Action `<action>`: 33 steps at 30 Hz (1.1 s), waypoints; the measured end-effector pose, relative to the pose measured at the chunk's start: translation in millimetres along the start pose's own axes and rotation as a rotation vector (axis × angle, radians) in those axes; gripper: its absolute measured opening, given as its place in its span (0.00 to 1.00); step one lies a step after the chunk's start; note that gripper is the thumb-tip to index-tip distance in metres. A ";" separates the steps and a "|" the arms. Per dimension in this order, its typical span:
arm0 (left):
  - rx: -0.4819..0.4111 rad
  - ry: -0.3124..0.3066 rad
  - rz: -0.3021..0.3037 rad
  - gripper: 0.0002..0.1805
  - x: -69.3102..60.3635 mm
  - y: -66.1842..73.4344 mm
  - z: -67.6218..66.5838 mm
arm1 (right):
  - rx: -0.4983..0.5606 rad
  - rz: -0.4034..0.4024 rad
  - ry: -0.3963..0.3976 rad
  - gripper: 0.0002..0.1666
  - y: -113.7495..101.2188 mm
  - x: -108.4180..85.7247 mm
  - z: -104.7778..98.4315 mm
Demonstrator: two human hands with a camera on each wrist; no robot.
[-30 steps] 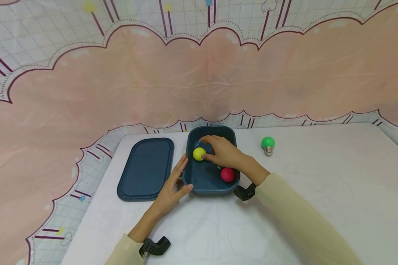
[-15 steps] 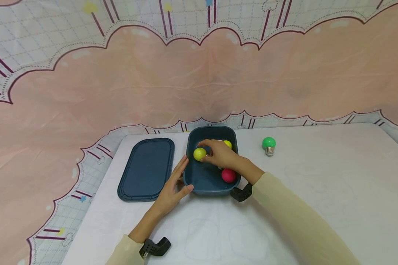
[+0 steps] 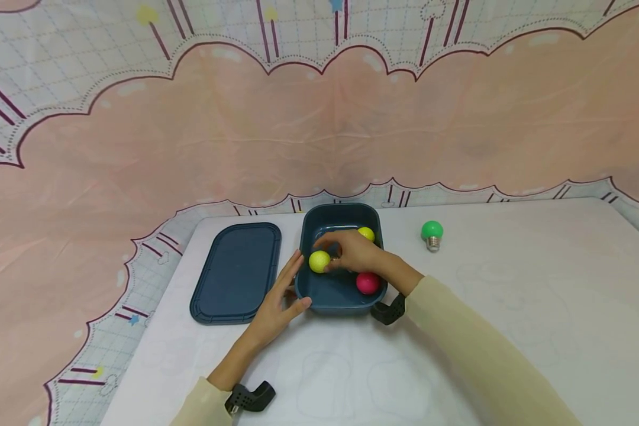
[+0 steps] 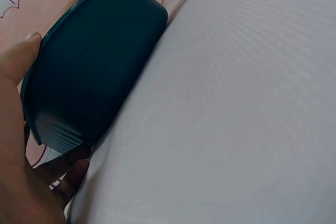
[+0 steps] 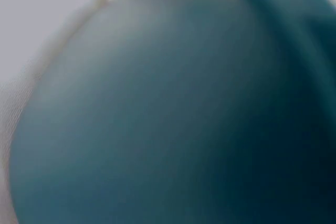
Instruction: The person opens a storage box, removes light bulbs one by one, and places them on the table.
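Note:
A dark blue plastic box (image 3: 343, 302) stands on the table, its inside partly covered by my right hand (image 3: 354, 251). That hand reaches in from the right and pinches a yellow light bulb (image 3: 319, 261), whose metal base shows between the fingers. Beyond the hand lies a second yellow bulb (image 3: 367, 234), partly hidden. A red bulb (image 3: 368, 283) rests in the near right corner. My left hand (image 3: 277, 302) touches the box's left side with straight fingers, its thumb by the near corner. Box wall (image 4: 94, 61) and left hand (image 4: 21, 98) appear in the left wrist view.
Left of the box lies a dark blue lid (image 3: 236, 272), flat on the white table (image 3: 341, 361). A green bulb (image 3: 432, 229) lies to the right of the box. Blurred box wall (image 5: 142, 103) fills most of the right wrist view.
My right hand has shifted slightly nearer inside the box, bringing the pinched yellow bulb with it. The far yellow bulb, hidden a second ago, now shows. My left hand stays put.

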State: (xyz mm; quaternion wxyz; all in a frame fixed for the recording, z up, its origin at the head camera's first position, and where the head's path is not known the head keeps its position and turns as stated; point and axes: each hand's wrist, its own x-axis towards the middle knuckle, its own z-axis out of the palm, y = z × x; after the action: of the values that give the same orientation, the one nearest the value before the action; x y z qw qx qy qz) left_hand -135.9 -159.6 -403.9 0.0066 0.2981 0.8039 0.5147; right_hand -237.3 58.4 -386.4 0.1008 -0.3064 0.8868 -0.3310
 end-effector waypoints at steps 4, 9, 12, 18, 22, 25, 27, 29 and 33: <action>-0.001 0.000 0.004 0.40 -0.2 -0.7 -0.1 | -0.037 -0.016 -0.045 0.25 -0.4 -2.0 0.7; 0.006 0.002 0.008 0.40 -0.6 -0.8 -0.5 | -0.051 -0.051 -0.068 0.26 -0.3 -2.7 1.8; 0.010 0.003 0.009 0.40 -0.9 -0.5 -0.8 | -0.074 -0.068 -0.083 0.27 -0.9 -2.6 3.3; -0.009 0.001 0.010 0.40 -1.0 -8.9 1.3 | -0.147 -0.068 -0.085 0.28 -0.9 -1.2 6.9; 0.004 0.007 0.014 0.40 -1.9 -27.7 4.0 | -0.111 -0.087 -0.053 0.29 -0.7 -0.7 6.5; 0.010 0.011 0.013 0.40 -2.2 -37.3 4.4 | -0.069 -0.113 -0.016 0.29 -2.5 -1.9 3.9; 0.001 0.012 0.012 0.40 -2.4 -39.7 4.1 | -0.055 -0.124 0.007 0.29 -4.2 -3.5 1.3; -0.005 0.010 0.013 0.40 -2.2 -40.3 4.2 | -0.044 -0.129 0.032 0.29 -5.2 -6.8 -2.1; 0.004 0.010 0.006 0.41 -2.1 -40.2 3.9 | -0.032 -0.142 0.120 0.28 -7.4 -15.5 -11.1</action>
State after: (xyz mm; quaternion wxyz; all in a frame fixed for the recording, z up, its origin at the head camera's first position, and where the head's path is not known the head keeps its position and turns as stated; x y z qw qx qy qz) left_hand -152.0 -169.2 -439.8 0.0004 0.2982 0.8039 0.5146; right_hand -225.8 69.3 -373.5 0.0188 -0.3498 0.8725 -0.3407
